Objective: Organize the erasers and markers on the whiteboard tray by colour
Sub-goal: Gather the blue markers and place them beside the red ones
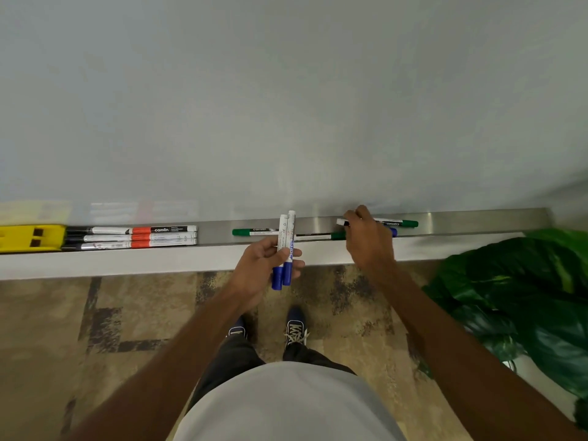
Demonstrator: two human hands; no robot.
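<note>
My left hand [261, 262] holds two blue-capped markers [284, 249] upright in front of the metal whiteboard tray [461, 222]. My right hand [369, 240] reaches into the tray and pinches a marker [342, 222] with a blue cap [394, 232] showing behind the fingers. Green markers lie in the tray: one [254, 231] left of my hands, one [397, 223] behind my right hand, one [318, 237] between my hands. At the left, three black markers [98, 238] and three red markers [165, 237] lie in rows beside a yellow eraser [30, 238].
The whiteboard [286, 106] fills the upper view. A leafy green plant [525, 300] stands at the right, close to my right arm. Patterned carpet [143, 313] and my shoes are below the tray.
</note>
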